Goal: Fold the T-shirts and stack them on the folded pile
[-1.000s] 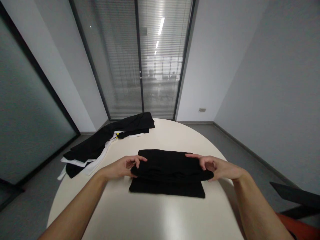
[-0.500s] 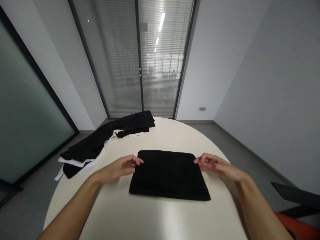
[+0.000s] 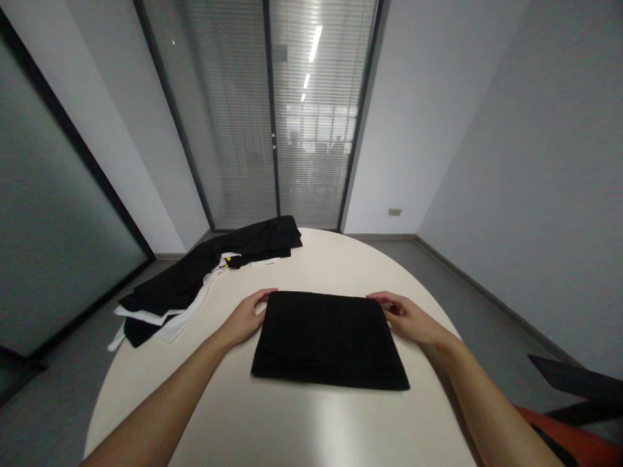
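A black garment (image 3: 328,340) lies folded into a flat rectangle in the middle of the round white table (image 3: 292,428). My left hand (image 3: 246,318) rests on the table against the garment's left edge, its fingers stretched toward the far left corner. On the opposite side, my right hand (image 3: 406,319) lies against the right edge, with its fingers reaching the far right corner. Both hands look open and hold nothing lifted; the cloth is flat on the table.
A loose pile of black and white clothes (image 3: 195,285) lies along the table's far left edge. Glass doors with blinds (image 3: 272,130) stand behind the table. An orange and black chair (image 3: 569,438) is at the lower right.
A second ago both hands held a folded layer raised over the garment. That layer has been laid down flat, and the hands have slid out to the far corners.
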Motion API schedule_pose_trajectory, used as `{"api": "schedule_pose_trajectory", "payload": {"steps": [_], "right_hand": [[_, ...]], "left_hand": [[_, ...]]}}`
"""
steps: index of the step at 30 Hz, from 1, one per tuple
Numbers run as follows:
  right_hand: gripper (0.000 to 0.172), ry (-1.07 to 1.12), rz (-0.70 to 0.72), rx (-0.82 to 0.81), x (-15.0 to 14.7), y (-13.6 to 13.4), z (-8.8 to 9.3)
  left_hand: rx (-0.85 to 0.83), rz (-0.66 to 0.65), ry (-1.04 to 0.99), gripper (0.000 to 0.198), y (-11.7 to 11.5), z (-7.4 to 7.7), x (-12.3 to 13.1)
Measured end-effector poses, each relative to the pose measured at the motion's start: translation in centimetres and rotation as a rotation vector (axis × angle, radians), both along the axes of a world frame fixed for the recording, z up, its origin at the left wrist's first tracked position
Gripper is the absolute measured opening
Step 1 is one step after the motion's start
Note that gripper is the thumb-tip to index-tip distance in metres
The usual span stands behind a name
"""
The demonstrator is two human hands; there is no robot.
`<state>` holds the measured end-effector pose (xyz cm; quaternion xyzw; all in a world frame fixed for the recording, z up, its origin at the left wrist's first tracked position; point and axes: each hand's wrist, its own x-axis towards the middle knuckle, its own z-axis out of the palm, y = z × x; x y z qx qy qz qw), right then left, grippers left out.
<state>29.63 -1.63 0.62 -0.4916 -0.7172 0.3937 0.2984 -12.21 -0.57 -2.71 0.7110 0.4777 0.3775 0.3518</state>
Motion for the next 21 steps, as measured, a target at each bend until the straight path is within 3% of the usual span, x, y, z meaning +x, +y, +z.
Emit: {"api": "schedule_pose_trajectory", "payload": {"steps": [10, 16, 21], "right_hand": [[0.066, 0.036, 0.087, -0.047, 0.1, 0.1, -0.1], [0.053, 0.095, 0.055, 0.021, -0.3, 0.4, -0.6], [0.062, 0.150, 0.042, -0.009, -0.5, 0.6, -1.6]], "left_hand": [[-0.003, 0.038, -0.127, 0.036, -0.1, 0.4, 0.9], [-0.146, 0.045, -0.324, 0.040, 0.0, 0.2, 1.3], [-0.192, 0.041, -0.369, 0.042, -0.2, -0.1, 1.0]]}}
